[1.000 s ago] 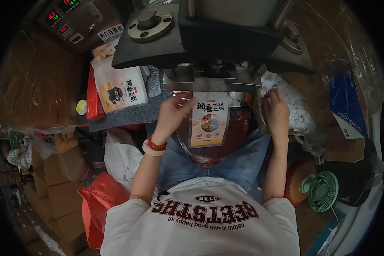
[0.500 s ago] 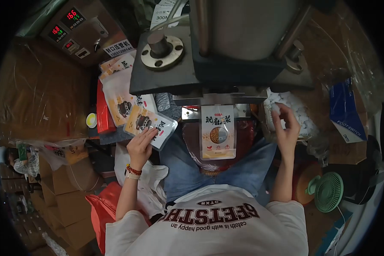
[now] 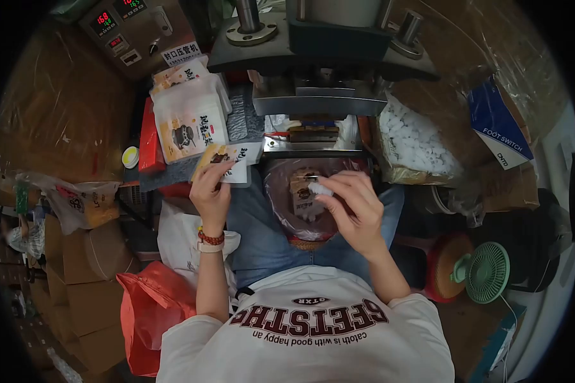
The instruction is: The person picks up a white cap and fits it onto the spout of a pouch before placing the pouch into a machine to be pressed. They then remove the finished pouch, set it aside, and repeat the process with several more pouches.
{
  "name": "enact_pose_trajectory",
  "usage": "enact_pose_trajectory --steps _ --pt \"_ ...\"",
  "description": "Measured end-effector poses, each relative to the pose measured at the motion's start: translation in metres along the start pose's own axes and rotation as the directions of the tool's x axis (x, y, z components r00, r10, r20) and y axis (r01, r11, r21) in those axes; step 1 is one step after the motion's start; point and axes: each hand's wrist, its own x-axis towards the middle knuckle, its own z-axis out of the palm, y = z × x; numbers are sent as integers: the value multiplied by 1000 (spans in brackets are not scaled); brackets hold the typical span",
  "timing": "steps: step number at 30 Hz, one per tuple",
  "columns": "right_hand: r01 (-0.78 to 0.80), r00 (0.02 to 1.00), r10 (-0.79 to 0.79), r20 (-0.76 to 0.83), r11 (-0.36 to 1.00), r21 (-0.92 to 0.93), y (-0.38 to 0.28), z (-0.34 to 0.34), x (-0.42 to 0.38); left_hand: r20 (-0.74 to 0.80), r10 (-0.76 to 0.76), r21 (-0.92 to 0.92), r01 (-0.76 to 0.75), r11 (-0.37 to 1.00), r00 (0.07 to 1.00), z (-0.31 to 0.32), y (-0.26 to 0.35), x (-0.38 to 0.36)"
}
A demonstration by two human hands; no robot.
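Observation:
My left hand (image 3: 212,186) pinches a printed pouch (image 3: 239,167), white and yellow, over my left thigh. Between the thumb and fingers of my right hand (image 3: 353,207) is a small white plastic spout (image 3: 319,188), above the round container. That container (image 3: 278,191) is lined with clear film between my legs, and a printed pouch (image 3: 305,203) lies inside it. Behind it stands the press machine (image 3: 319,105) with a metal jaw. A stack of printed pouches (image 3: 185,127) lies at the left, and a box of white spouts (image 3: 415,140) is at the right.
A control box (image 3: 134,38) with red and green digits stands at the back left. A yellow-and-white roll (image 3: 130,157) sits beside a red box (image 3: 151,140). At the right are a blue-and-white carton (image 3: 499,124) and a green fan (image 3: 487,272). A red bag (image 3: 153,306) hangs lower left.
My right hand has moved from the spout box to the middle with a spout. The pouch that hung at the machine's jaw is gone from there. The view has shifted.

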Motion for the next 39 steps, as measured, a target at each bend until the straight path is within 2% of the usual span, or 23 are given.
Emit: enact_pose_trajectory --steps 2,4,6,11,13,14,15,17,18,19,21,22,23,25,29,31,32,33,34,35,36,38,39 --pt "73 997 -76 -22 990 -120 -8 -3 7 -1 176 62 -175 983 984 -3 29 -1" --pt "137 988 -150 -34 960 -244 -7 1 11 6 211 85 -211 974 977 -2 50 -6" --pt "168 979 -130 160 952 -255 0 9 12 92 288 99 -296 950 953 -2 68 -8" --pt "109 951 -128 282 991 84 13 -17 17 236 365 -129 -344 930 900 1 84 0" --pt "-88 953 45 301 988 130 27 -15 13 359 159 -364 -19 931 920 22 84 -10" --pt "-91 952 49 302 988 127 33 -13 11 480 23 -415 204 887 877 37 74 -19" --pt "-190 966 175 192 980 64 38 -10 9 480 23 -416 204 886 877 50 69 -23" --pt "-372 928 372 8 927 49 46 -20 12 682 -320 -308 656 689 657 73 60 -24" --pt "-391 918 391 -60 920 12 49 -34 18 742 -349 -335 767 548 573 82 53 -23" --pt "-420 902 414 -125 907 -23 53 -48 23 746 -356 -327 775 542 563 85 57 -14" --pt "-494 865 448 -228 840 -224 68 -67 30 743 -380 -494 835 243 551 94 65 7" --pt "-471 882 417 -219 784 -405 77 -70 34 764 -394 -451 860 240 511 101 58 13" --pt "-471 882 421 -211 784 -404 95 -70 29 763 -401 -449 862 235 506 107 56 18" --pt "-364 844 535 -41 516 -776 128 -64 11 747 -366 -580 813 47 555 114 61 24" --pt "-401 811 584 -12 541 -739 134 -65 10 786 -355 -527 849 44 507 115 57 19" --pt "-369 883 469 -13 677 -636 135 -71 17 786 -355 -538 843 9 506 108 56 21" --pt "-490 850 510 -131 674 -552 128 -72 18 715 -387 -474 810 344 583 102 49 26" --pt "-483 854 506 -121 685 -545 120 -74 20 643 -385 -338 696 633 662 94 42 30" --pt "-505 861 464 -209 731 -459 114 -76 19 469 -421 -242 571 785 777 76 32 36" --pt "-518 852 427 -302 771 -370 107 -77 15 203 -327 222 282 934 923 60 14 42" --pt "-516 853 426 -302 775 -365 102 -75 7 32 -70 686 29 727 997 44 -6 45" --pt "-516 830 496 -255 856 -13 88 -63 -10 307 -311 670 28 742 899 14 -60 26" --pt "-508 819 542 -188 838 202 76 -50 -13 403 -131 654 -185 733 906 4 -59 15"
